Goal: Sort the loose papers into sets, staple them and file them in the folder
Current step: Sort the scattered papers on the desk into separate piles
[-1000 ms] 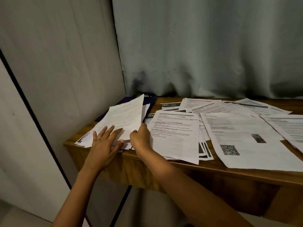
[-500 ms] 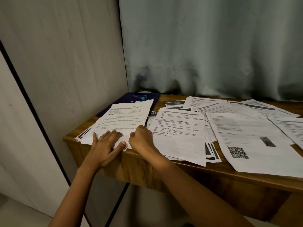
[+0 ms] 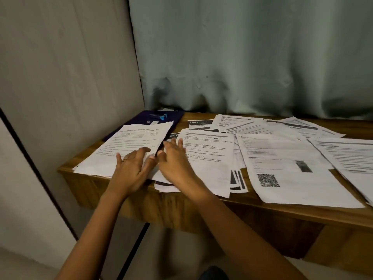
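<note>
A stack of printed sheets (image 3: 129, 144) lies flat at the left end of the wooden table (image 3: 262, 209). My left hand (image 3: 131, 168) rests on its near right part, fingers spread. My right hand (image 3: 173, 160) lies beside it with straight fingers, touching the edge of the neighbouring pile of papers (image 3: 205, 158). Behind the stack a dark blue folder (image 3: 173, 118) lies flat, with a blue stapler (image 3: 158, 116) on top of it.
Loose sheets cover the rest of the table, among them a page with a QR code (image 3: 282, 168) and more pages (image 3: 349, 156) at the right. A wall stands to the left. A grey curtain (image 3: 242, 57) hangs behind the table.
The sheets my hands held raised now lie flat on the left stack. My right hand has uncurled from them and reaches toward the middle pile. The folder and stapler have come into view.
</note>
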The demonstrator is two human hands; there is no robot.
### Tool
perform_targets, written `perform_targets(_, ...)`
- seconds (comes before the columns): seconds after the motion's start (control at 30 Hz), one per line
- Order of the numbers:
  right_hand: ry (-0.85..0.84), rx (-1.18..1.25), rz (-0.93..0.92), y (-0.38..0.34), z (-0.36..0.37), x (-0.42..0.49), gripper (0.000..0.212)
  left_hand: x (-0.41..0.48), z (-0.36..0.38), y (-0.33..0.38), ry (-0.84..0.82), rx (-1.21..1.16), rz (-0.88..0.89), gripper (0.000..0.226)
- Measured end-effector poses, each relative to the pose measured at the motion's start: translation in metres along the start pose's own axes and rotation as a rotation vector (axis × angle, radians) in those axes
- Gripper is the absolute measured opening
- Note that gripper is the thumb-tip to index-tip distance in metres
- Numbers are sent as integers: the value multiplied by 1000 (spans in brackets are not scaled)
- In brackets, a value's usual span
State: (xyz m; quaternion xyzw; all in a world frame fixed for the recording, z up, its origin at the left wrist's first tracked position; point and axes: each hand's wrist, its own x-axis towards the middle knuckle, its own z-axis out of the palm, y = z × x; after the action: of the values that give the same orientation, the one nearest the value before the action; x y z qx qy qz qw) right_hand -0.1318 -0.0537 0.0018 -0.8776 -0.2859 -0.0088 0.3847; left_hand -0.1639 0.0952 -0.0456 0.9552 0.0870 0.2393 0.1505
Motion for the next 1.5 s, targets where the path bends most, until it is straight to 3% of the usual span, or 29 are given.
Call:
perform_targets(0.17,119,-47,13,55,-75,-32,44,12,8,68,-73,-111,179,77)
perform_targets(0.27,39,-126,99,92,-120,-51,45,17,23,111,-111,-95,275,76)
perform_targets(0.47,-184,-389,159,154,-159,-74,68,14,63,164,-273,-5,387,87)
perform_targets(0.6,-255,-461,173,185,-158,-88,65,13,86,175,-386,73,308,108)
perform_targets(0.7,-204,-486,120,199,-154,-95,64,15,91,175,-407,94,247,117)
perform_targets(0.9,-110,-500,88,204,-150,-98,92,15,93,178,-391,139,192,120)
perform_targets(1.0,-130,-471,85,204,-150,-98,76,16,91,182,-416,148,182,123)
perform_targets(1.07,-116,-261,120,199,-160,-97,60,18,89,189,-422,100,209,117)
perform_targets(1.13,30,-68,147,194,-182,-97,52,23,87,203,-416,8,277,111)
perform_targets(1.23,204,-198,153,203,-225,-93,46,36,88,231,-444,-91,375,115)
perform_targets(1.4,25,-497,431,256,-263,-95,55,53,107,276,-546,-55,447,88)
perform_targets(1.5,-71,-562,505,278,-263,-105,56,54,125,290,-611,54,430,81)
